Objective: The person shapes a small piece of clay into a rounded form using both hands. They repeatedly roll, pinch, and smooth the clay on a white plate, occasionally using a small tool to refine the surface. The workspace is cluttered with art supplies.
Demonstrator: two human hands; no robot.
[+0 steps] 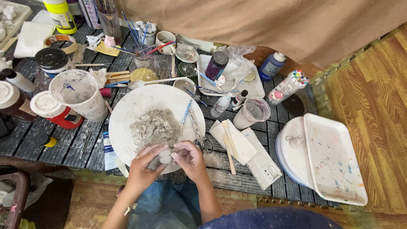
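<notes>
Clay lump (165, 157) pinched between left hand (146, 163) and right hand (189, 157).

A home craft corner, set low on a dark slatted table (237, 169) above wood-plank flooring (373, 97). Crowded with paint-smeared white plastic trays (335, 165), a jar of thin paintbrushes (142, 53), squeeze bottles, and a round white plate (140, 104) heaped with grey clay (153, 126).

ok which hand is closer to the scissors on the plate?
Right. The right hand sits just left of the scissors handles, nearly touching them. The left hand is farther left, past the small clay lump both hands pinch over the white plate.
</notes>
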